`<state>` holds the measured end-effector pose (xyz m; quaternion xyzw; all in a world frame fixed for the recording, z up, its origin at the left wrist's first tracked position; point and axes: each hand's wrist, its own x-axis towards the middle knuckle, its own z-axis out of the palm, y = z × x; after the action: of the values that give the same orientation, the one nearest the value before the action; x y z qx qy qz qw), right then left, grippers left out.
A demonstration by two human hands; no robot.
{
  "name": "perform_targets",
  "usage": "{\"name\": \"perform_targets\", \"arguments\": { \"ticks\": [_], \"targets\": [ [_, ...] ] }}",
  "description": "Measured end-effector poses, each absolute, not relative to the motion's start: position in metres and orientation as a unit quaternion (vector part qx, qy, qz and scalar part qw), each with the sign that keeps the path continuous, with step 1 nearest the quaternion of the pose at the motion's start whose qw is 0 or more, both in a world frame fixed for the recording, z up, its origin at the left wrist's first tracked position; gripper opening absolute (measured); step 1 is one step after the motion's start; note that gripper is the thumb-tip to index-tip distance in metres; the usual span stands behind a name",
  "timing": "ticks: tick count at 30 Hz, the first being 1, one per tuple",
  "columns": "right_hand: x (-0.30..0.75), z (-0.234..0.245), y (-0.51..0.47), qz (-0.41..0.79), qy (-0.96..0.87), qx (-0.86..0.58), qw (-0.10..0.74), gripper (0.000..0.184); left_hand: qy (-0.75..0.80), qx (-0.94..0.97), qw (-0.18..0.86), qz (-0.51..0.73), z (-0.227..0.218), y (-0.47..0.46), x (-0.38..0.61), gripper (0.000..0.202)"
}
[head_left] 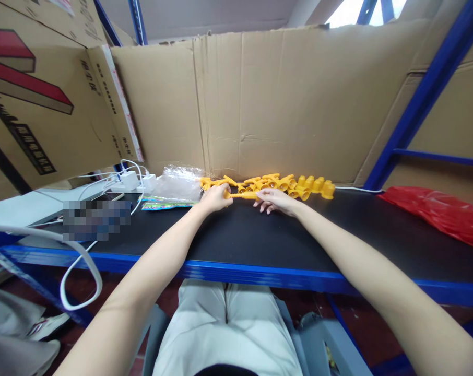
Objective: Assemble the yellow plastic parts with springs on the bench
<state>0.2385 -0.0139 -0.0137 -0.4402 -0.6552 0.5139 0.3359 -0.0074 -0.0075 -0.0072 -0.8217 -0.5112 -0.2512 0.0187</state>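
In the head view, grips one end of a slender yellow piece (246,195) in the curled fingers of the left hand (214,199) and pinches the other end between thumb and fingertips of the right hand (279,201), with the lower fingers hanging loose. Holds it level over the black tabletop (236,240), just in front of other yellow parts (327,189), near a clear plastic bag (177,181) on the left.

Yel-orange pcs (249,196), blk tabletop (228,240) w/ blue edge (260,274), red plastic (436,211), brn cardboard (295,104)
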Motion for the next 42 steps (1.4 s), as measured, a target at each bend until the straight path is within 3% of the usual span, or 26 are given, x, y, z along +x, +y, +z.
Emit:
{"name": "perform_targets", "arguments": {
  "ticks": [42],
  "targets": [
    [0.228,-0.010,-0.019,0.511,-0.623,-0.469,0.363,0.032,-0.509,-0.825,0.025,-0.245,-0.006,-0.012,-0.007,0.033]
  ]
}}
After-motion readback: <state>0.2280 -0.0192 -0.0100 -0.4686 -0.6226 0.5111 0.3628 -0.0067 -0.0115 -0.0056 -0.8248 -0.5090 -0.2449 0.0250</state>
